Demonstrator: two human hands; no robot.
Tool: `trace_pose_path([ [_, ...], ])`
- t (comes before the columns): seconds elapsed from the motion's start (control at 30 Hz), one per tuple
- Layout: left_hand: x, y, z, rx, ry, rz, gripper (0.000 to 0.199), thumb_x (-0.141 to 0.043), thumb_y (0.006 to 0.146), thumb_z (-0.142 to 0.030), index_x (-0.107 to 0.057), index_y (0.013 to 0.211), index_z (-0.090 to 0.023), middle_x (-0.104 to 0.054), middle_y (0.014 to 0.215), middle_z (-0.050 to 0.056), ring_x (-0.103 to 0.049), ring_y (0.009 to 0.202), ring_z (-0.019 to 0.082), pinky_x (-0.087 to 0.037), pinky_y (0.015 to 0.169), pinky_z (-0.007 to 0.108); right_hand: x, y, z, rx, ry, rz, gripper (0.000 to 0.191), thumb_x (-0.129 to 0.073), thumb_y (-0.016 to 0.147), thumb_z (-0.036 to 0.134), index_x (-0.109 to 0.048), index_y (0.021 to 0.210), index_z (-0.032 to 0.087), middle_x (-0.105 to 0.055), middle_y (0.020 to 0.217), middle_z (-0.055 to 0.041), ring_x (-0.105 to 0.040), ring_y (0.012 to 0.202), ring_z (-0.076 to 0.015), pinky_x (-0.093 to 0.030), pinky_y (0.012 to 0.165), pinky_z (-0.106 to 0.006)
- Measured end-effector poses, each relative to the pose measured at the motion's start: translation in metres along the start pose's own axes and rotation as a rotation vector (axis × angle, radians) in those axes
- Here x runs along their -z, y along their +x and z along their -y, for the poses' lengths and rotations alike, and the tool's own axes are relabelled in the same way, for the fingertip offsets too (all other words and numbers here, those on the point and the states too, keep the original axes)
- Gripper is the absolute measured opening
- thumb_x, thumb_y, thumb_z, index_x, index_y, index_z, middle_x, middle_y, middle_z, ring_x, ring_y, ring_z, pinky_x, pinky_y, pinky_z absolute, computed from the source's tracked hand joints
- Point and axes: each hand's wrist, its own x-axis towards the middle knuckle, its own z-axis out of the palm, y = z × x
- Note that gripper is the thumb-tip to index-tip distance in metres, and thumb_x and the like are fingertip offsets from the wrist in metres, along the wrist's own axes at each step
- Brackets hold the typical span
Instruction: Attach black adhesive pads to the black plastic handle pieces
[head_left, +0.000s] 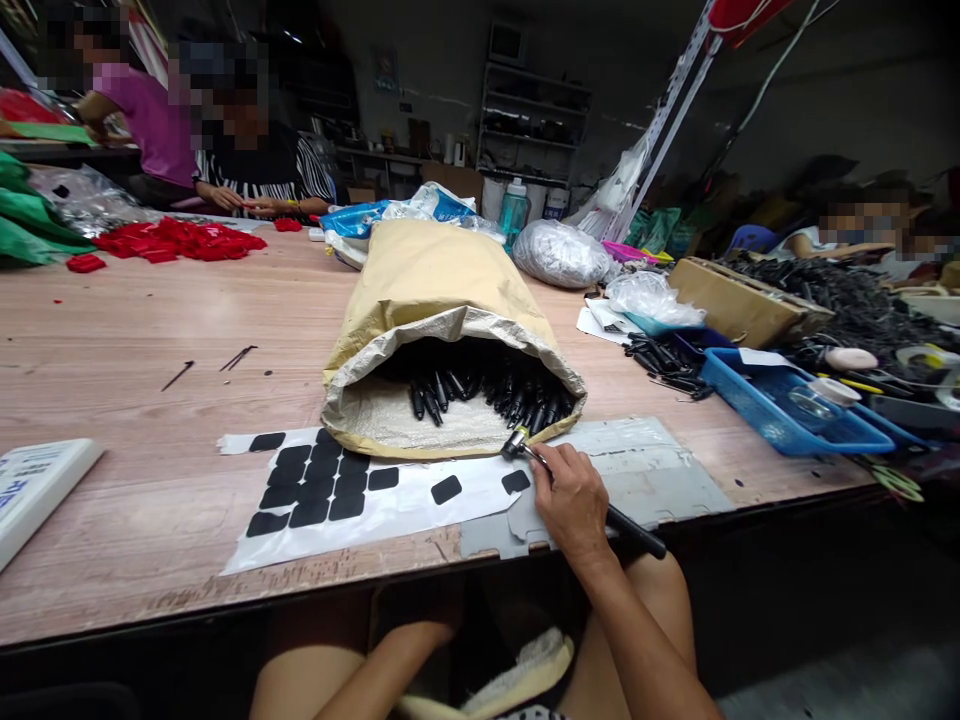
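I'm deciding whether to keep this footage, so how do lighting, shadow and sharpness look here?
Head view: wood-grain tabletop fairly evenly lit; background shelving rack dim, its contents hard to make out; deep shadow inside the yellow sack; right hand reasonably sharp; wide-angle distortion seemingly stretching the edges; blocky pixels masking patches of the background.

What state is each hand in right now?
Left hand: out of sight, so open or closed cannot be told.
Right hand: closed, holding a black-handled tool.
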Motion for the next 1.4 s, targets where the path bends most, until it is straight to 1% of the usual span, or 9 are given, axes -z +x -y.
trace_pose_path([
  [0.13,0.038,-0.033,-0.035,-0.142,0.085,0.287,0.045,-0.058,0.083,-0.038,-0.073,0.123,-0.023,-0.074,0.120,0.013,-0.066,0.115,0.037,-0.052,0.096,0.047,0.000,0.000,0.000,0.003,-0.007,0.000,0.021,-0.056,0.096,0.025,-0.070,0.111,0.023,-0.066,0.094,-0.0038,-0.053,0.089,-0.0204,-0.036,0.081,-0.031],
  [0.3,0.136,-0.063,-0.061,-0.444,-0.318,0.318,0.036,-0.049,0.092,-0.048,-0.072,0.105,-0.023,-0.074,0.084,0.003,-0.067,0.070,0.018,-0.052,0.062,0.026,0.000,0.000,0.001,0.003,-0.011,0.003,0.021,-0.056,0.096,0.025,-0.069,0.112,0.024,-0.066,0.094,-0.0035,-0.053,0.089,-0.0206,-0.036,0.081,-0.031],
  [0.47,0.213,-0.007,-0.037,-0.058,-0.208,-0.634,0.034,-0.049,0.091,-0.047,-0.068,0.093,-0.019,-0.072,0.088,0.008,-0.066,0.082,0.024,-0.048,0.071,0.031,0.000,0.000,0.000,0.005,0.002,-0.007,0.020,-0.056,0.095,0.025,-0.069,0.111,0.024,-0.066,0.093,-0.0040,-0.053,0.089,-0.0204,-0.036,0.081,-0.031],
  [0.53,0.226,0.022,-0.024,0.160,-0.076,-0.794,0.028,-0.053,0.087,-0.042,-0.069,0.093,-0.019,-0.073,0.093,0.012,-0.067,0.092,0.029,-0.047,0.075,0.035,0.000,0.000,-0.001,0.005,0.006,-0.003,0.020,-0.056,0.095,0.025,-0.069,0.110,0.024,-0.066,0.094,-0.0042,-0.053,0.089,-0.0203,-0.037,0.080,-0.031],
  [0.67,0.231,0.050,-0.012,0.336,-0.011,-0.707,0.028,-0.057,0.081,-0.045,-0.070,0.088,-0.021,-0.074,0.099,0.016,-0.067,0.096,0.034,-0.046,0.073,0.037,0.000,0.001,-0.001,-0.003,0.010,0.005,0.021,-0.057,0.095,0.025,-0.069,0.112,0.024,-0.066,0.094,-0.0039,-0.053,0.089,-0.0206,-0.037,0.080,-0.032],
  [0.87,0.224,0.033,-0.017,0.279,0.018,-0.713,0.019,-0.062,0.073,-0.040,-0.066,0.078,-0.023,-0.072,0.086,0.009,-0.066,0.084,0.029,-0.040,0.064,0.032,-0.001,0.000,-0.001,-0.003,0.004,-0.003,0.021,-0.057,0.094,0.026,-0.070,0.111,0.024,-0.066,0.094,-0.0043,-0.053,0.090,-0.0201,-0.037,0.080,-0.031],
  [1.0,0.209,0.013,-0.029,0.025,-0.113,-0.788,0.015,-0.064,0.072,-0.035,-0.065,0.077,-0.021,-0.069,0.075,0.002,-0.063,0.074,0.021,-0.040,0.063,0.028,-0.001,0.000,-0.001,-0.005,0.010,-0.002,0.022,-0.057,0.094,0.026,-0.069,0.112,0.025,-0.066,0.094,-0.0037,-0.053,0.090,-0.0200,-0.037,0.081,-0.031],
  [1.17,0.175,0.010,-0.045,-0.303,-0.392,-0.576,0.014,-0.067,0.072,-0.028,-0.070,0.084,-0.021,-0.069,0.075,-0.002,-0.059,0.068,0.015,-0.041,0.062,0.024,-0.001,0.000,-0.001,-0.009,0.012,-0.004,0.021,-0.057,0.095,0.025,-0.069,0.112,0.025,-0.066,0.094,-0.0033,-0.053,0.089,-0.0201,-0.037,0.082,-0.031],
  [1.4,0.154,0.021,-0.041,-0.449,-0.352,-0.654,0.015,-0.077,0.073,-0.029,-0.076,0.088,-0.023,-0.067,0.089,0.002,-0.061,0.089,0.020,-0.045,0.080,0.031,-0.001,0.000,-0.001,-0.007,0.010,-0.003,0.021,-0.056,0.095,0.025,-0.069,0.111,0.025,-0.066,0.093,-0.0035,-0.053,0.089,-0.0198,-0.036,0.081,-0.031],
])
